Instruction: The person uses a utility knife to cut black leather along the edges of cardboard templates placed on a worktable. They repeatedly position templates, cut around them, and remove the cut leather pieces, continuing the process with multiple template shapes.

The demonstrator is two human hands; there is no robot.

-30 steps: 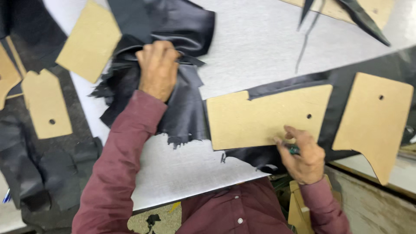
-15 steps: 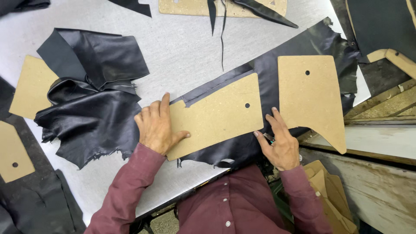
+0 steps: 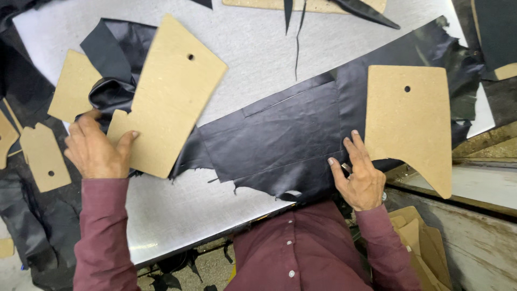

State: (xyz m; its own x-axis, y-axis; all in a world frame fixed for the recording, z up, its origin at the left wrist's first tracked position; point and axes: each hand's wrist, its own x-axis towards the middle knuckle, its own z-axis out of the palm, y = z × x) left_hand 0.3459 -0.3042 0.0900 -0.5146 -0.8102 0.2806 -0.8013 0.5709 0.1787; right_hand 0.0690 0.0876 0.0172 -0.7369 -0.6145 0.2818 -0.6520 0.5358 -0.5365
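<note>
One cardboard pattern (image 3: 171, 97) sits pinched at its lower corner in the left hand (image 3: 97, 151), lifted over the grey table (image 3: 258, 48) beside crumpled dark leather (image 3: 116, 81). Right of that grip, the right hand (image 3: 358, 172) presses flat with spread fingers, holding nothing, on a dark leather sheet (image 3: 285, 134), just beside a second cardboard pattern (image 3: 412, 124).

A matt tan fibreboard template (image 3: 172, 91) looks dry and slightly grainy; the dark navy leather sheet (image 3: 285, 134) shines softly, edges ragged; the grey metal tabletop (image 3: 258, 48) appears brushed and smooth
</note>
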